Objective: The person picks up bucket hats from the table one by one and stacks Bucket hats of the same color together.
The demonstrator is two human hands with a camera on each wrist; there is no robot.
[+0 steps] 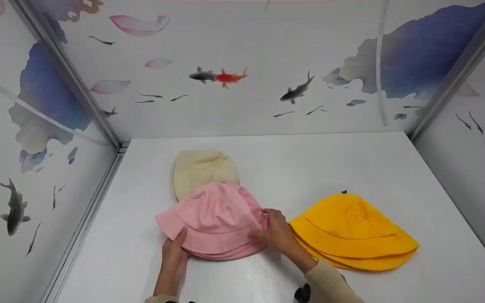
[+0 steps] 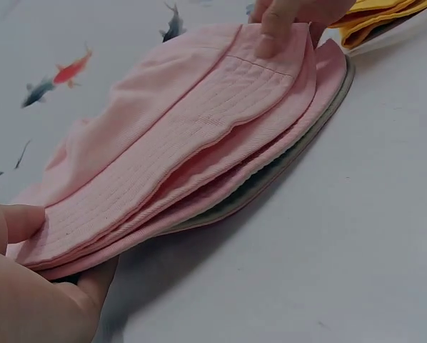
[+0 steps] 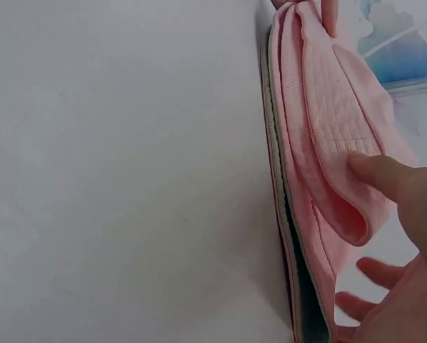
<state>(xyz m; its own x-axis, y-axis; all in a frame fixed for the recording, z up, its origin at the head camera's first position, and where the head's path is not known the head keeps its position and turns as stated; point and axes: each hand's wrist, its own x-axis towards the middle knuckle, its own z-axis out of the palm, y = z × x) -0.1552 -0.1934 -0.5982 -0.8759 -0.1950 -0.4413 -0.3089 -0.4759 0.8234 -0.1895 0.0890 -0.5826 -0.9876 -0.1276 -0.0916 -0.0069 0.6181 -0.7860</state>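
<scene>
Several pink bucket hats point(image 1: 219, 214), folded flat and layered brim over brim, are held at both ends above the white table. My left hand point(image 1: 174, 254) grips the left end of the brims, thumb on top and fingers beneath. At the other end my right hand point(image 1: 278, 233) holds the brim, its thumb point(image 3: 378, 171) on the outer face and its fingers behind. A grey-green layer point(image 2: 270, 179) shows under the lowest pink brim. Just behind the pink hats lies a cream hat point(image 1: 202, 170), partly covered by them.
Yellow bucket hats point(image 1: 352, 229), also stacked flat, lie to the right, close to my right forearm. A small black object point(image 1: 302, 292) is by the right sleeve. Walls printed with fish point(image 1: 295, 90) and petals enclose the white table point(image 1: 310, 164) at the back and sides.
</scene>
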